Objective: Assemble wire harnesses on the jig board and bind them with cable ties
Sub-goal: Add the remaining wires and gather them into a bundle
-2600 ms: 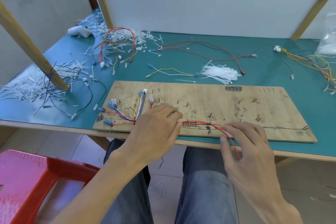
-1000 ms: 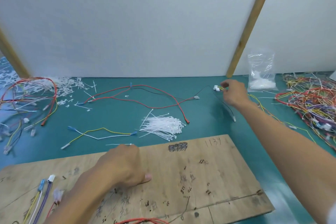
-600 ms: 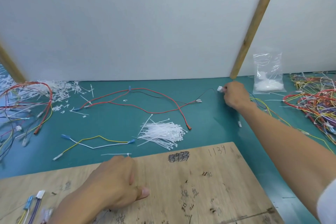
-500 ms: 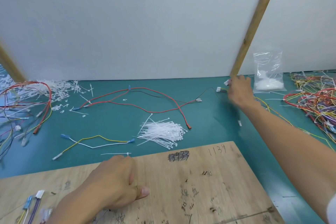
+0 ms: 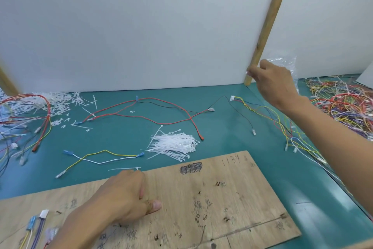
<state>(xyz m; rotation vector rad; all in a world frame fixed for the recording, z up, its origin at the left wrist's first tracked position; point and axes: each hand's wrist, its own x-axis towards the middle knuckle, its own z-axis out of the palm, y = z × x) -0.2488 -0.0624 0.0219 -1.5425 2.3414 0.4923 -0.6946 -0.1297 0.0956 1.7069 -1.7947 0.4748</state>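
Along the near side of the teal bench mat lies the flat plywood jig board, its far edge rising to a corner by the pencilled number and its right edge slanting back down. The left hand rests just inside that far edge, fingers loosely bent with tips down and thumb flat on the wood, with nothing seen in its hold. The right hand is raised at the foot of the slanted wooden post, fingers curled; whether they pinch anything cannot be told. Below it a white connector with yellow and blue leads lies on the mat. A loose bundle of white cable ties sits just beyond the board's far edge, beside a long red-and-black harness. Bare mat shows between the board's right edge and the leads trailing under the right forearm. Short coloured wires with blue terminals lie at the board's lower left.
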